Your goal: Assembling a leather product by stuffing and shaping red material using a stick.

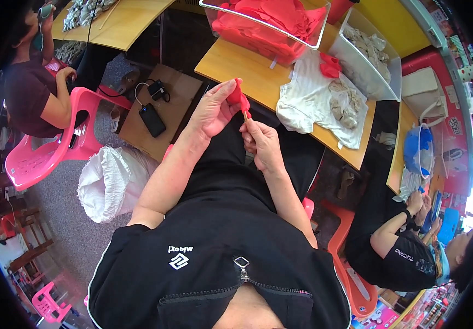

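My left hand (217, 109) pinches a small red fabric-like piece (238, 97) between thumb and fingers, above my lap. Just below and to its right, the closed fingers of my right hand (262, 143) grip a thin light-brown stick (245, 115). The stick's upper end meets the lower edge of the red piece; whether it goes inside cannot be made out. Beyond my hands, a clear bin (318, 41) heaped with red pieces (269, 27) sits on a wooden table (231, 63). A white shirt (307, 90) lies over the table, with one red piece (330, 66) on it.
Right of the shirt stands a bin (392, 82) of pale gloves or cloth. On the left are a white sack (107, 186), a cardboard box (138, 129) bearing a black power bank (152, 120), and a pink chair (44, 156) with a seated person. Another person (406, 247) works at right.
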`<state>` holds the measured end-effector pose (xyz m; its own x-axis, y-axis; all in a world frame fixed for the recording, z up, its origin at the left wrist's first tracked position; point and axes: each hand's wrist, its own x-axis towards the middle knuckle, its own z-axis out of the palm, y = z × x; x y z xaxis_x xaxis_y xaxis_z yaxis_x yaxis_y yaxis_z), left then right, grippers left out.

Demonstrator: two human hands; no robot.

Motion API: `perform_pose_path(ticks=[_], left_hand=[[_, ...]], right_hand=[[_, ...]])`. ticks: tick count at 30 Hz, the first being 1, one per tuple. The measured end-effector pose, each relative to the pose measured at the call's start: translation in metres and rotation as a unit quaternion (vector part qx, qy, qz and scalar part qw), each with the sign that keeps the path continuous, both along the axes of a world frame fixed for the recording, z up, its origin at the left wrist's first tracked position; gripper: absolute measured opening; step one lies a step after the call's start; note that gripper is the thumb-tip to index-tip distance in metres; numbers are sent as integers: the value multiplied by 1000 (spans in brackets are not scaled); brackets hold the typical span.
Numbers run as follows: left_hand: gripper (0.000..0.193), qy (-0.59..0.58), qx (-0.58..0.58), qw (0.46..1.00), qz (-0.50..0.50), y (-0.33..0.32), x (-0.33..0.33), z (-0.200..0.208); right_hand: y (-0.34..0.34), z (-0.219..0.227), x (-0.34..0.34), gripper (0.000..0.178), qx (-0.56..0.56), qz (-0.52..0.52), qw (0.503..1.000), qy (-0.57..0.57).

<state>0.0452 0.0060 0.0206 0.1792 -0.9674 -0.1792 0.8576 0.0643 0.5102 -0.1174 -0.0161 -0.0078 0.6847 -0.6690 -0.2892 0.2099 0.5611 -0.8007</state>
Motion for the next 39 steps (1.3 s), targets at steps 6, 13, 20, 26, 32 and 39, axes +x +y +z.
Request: perform_pose_path(ticks=[6, 13, 20, 26, 32, 39], left_hand=[[21, -10, -2, 1000, -30, -4, -1, -8], [20, 21, 27, 999, 34, -5, 2, -9], [18, -31, 0, 999, -9, -1, 17, -15], [18, -126, 56, 990, -6, 3, 15, -1], [21, -176, 67, 982, -34, 7, 10, 1], [23, -221, 86, 969, -64, 7, 14, -3]], right_hand=[[2, -1, -3, 26, 72, -1, 996, -55], [-4, 13, -2, 28, -142, -90, 984, 63], [-10, 5, -11, 29, -37, -41, 998, 19], [-13, 1, -14, 28, -148, 10, 980, 129], [-12, 0, -11, 27, -184, -1, 972, 143], [-9, 0, -8, 27, -243, -28, 949, 196]])
